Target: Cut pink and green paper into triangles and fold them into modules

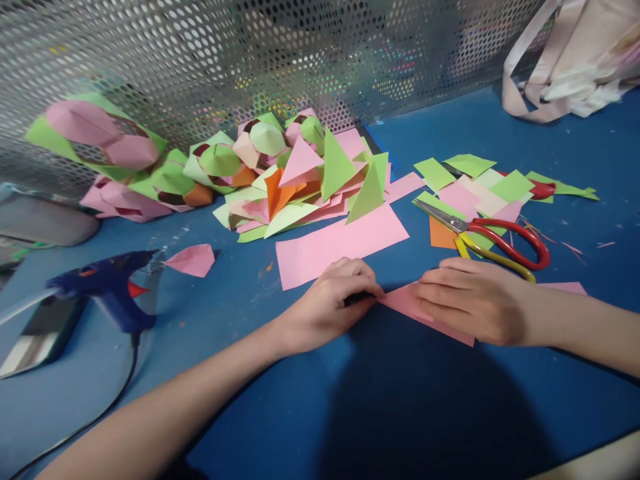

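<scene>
A folded piece of pink paper (403, 301) lies on the blue table in front of me, one end narrowing to a point. My left hand (333, 303) pinches that pointed end between thumb and fingers. Across the paper's right part rests my right hand (467, 300), its fingers flat and side by side, covering much of it. Just beyond my right hand are scissors (463, 227) with one red and one yellow handle, blades pointing left. A wider pink paper strip (343, 243) lies flat beyond my left hand.
A blue glue gun (107, 283) with its cord, a phone (43, 333) and a small folded pink piece (195, 260) are at left. Folded paper shapes (220, 160) and a paper pile line the perforated metal panel (200, 60). Green and pink scraps (515, 185) lie behind the scissors.
</scene>
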`<state>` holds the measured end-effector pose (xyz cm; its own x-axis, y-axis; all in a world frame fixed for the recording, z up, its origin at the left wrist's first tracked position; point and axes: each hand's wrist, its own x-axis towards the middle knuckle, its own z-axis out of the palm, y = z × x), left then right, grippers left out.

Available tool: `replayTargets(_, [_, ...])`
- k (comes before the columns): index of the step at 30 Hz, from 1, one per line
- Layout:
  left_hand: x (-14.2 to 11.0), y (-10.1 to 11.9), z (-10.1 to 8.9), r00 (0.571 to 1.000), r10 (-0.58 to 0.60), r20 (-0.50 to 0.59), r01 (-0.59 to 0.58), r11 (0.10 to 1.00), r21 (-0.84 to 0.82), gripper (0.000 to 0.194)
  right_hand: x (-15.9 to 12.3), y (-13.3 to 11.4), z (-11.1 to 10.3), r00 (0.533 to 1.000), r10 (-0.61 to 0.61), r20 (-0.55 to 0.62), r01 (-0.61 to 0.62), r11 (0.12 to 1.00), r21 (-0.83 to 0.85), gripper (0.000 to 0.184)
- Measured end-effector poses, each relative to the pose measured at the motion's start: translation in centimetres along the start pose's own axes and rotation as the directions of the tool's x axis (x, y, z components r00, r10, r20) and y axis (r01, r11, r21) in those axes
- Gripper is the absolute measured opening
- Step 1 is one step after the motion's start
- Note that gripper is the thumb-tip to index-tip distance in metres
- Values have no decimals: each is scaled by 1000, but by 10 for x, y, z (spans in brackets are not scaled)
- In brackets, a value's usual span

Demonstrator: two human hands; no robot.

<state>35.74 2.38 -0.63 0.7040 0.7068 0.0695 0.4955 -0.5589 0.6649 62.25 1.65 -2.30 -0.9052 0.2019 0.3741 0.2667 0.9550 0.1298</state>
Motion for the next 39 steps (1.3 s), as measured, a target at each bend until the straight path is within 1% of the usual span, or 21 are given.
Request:
replayTargets(5, [0, 0, -1, 1000, -2, 10, 2, 1000, 4, 21, 0, -5, -1, 1000, -8, 15, 8, 999, -34, 24])
replayTargets(11, [0, 2, -1, 1000, -7, 11, 7, 1000, 10, 22, 0, -5, -2, 1000, 10, 29, -10, 1000, 3, 26])
replayTargets(16, [0, 2, -1, 1000, -7, 15, 7, 1000, 0, 23, 1, -6, -4, 997, 21, 76, -23, 999, 27, 27])
replayTargets(19, [0, 2, -1, 1000, -11, 20, 11, 1000, -7, 24, 1, -6, -5, 997, 30, 69, -33, 998, 50, 30])
replayTargets(23, [0, 2, -1, 1000, -12, 19, 12, 1000, -6, 24, 0, -6, -5, 996, 44, 81, -50, 996, 70, 28])
replayTargets(29, [1, 3, -2, 999, -23, 24, 23, 1000, -7, 26, 0, -8, -6, 993, 22, 113, -27, 999, 42, 30])
replayTargets(35, [1, 5, -1, 1000, -20, 17, 20, 1000, 11, 26, 2, -11, -9, 993, 35, 116, -41, 998, 51, 34])
replayTargets(39, [1, 5, -1, 1000, -22, 8, 21, 1000, 13, 26, 1, -14, -9, 992, 54, 114, -60, 997, 51, 33])
